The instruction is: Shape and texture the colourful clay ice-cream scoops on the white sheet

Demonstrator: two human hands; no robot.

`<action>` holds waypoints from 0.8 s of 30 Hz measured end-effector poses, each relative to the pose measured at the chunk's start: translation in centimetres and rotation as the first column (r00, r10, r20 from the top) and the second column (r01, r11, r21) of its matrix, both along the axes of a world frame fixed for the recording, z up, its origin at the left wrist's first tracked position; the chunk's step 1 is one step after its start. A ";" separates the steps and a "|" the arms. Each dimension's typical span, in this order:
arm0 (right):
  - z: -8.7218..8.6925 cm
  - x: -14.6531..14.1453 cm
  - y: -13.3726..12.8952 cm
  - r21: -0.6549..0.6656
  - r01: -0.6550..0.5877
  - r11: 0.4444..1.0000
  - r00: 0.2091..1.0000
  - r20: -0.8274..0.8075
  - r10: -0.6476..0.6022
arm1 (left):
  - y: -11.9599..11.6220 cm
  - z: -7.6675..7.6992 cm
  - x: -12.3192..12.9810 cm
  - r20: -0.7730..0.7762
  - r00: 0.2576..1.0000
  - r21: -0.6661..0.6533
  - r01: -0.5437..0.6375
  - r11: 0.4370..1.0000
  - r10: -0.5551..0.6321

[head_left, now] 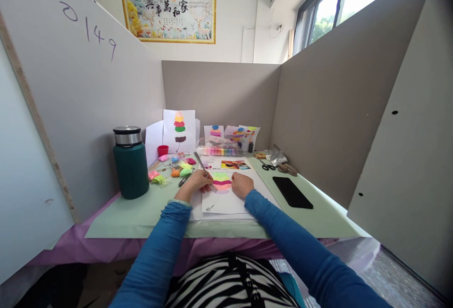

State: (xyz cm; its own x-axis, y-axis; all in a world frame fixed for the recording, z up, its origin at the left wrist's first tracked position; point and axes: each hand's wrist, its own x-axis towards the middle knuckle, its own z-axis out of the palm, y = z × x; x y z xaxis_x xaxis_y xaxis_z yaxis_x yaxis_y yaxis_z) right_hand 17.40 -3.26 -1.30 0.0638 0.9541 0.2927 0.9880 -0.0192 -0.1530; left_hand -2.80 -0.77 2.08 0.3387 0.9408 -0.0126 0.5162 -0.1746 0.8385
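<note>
My left hand (197,182) is closed around a metal fork (200,162). Its handle slants up and away, and its tines point down at the lower left part of a colored layered shape (222,182). That shape has yellow-green, dark pink, coral and pale pink bands on a white sheet of paper (226,206). Just right of the bands, my right hand (242,184) rests on the paper with its fingers curled in. Whatever those fingers may hold is hidden. A small dark pen-like item (184,180) lies beside my left hand.
Colored clay packets (176,172) and a red cup (163,150) lie at the left, behind a green bottle (130,164). Layered pictures (179,131) lean at the back near a clay pack (219,150). Scissors (268,166) and a black phone (292,192) lie right. Grey partitions (221,90) enclose the table.
</note>
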 end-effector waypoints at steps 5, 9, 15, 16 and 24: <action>0.0 0.0 -0.1 0.002 0.001 1.000 1.000 -0.001 -0.001 | -0.3 0.6 -0.2 -0.030 0.996 -0.006 -0.082 0.997 0.082; 0.1 0.0 -0.1 -0.004 0.005 1.000 1.000 0.003 -0.005 | 0.0 0.6 -0.5 -0.052 0.988 0.001 -0.145 0.989 0.144; 0.2 -0.1 -0.2 0.001 0.002 1.000 1.000 -0.004 -0.002 | 0.4 0.7 -0.6 -0.093 0.974 0.016 -0.208 0.978 0.209; 0.3 -0.1 -0.3 0.001 0.002 1.000 1.000 -0.005 -0.002 | 0.4 0.8 -0.6 -0.093 0.972 0.017 -0.215 0.976 0.216; 0.3 -0.1 -0.3 -0.003 0.002 1.000 1.000 -0.005 -0.002 | -0.2 0.9 -0.5 0.055 0.994 0.008 -0.091 0.996 0.091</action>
